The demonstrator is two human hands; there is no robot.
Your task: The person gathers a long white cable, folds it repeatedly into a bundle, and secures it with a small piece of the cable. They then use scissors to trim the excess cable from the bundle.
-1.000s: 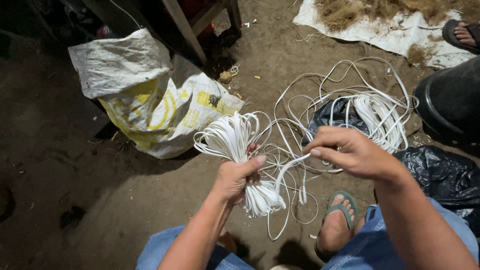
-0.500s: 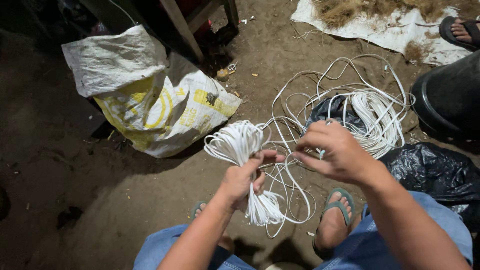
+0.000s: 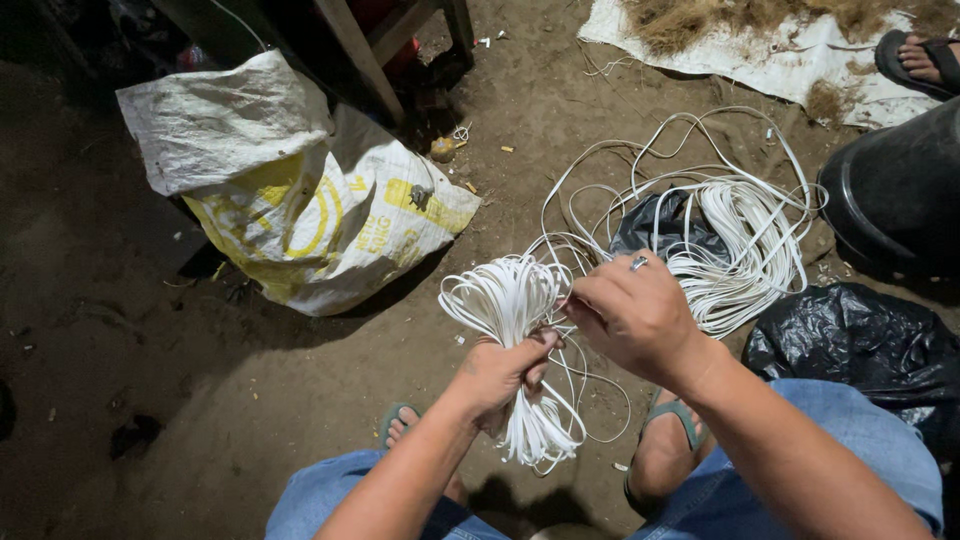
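My left hand (image 3: 503,372) grips a folded bundle of white flat cord (image 3: 505,300) around its middle, loops fanning out above the fist and ends hanging below it. My right hand (image 3: 632,314), with a ring on one finger, pinches a strand of the same cord right beside the bundle's top. That strand runs back to a loose pile of white cord (image 3: 735,245) lying on the dirt floor and over a black plastic bag (image 3: 660,225).
A white and yellow woven sack (image 3: 290,200) lies at left beside wooden furniture legs (image 3: 360,60). A crumpled black plastic bag (image 3: 860,345) and a dark tub (image 3: 895,190) are at right. A white sheet with dry fibre (image 3: 760,45) and another person's sandalled foot (image 3: 920,60) are at top right.
My right hand has moved left and closer to the bundle, bringing the strand against it. The bundle has shifted slightly right in view.
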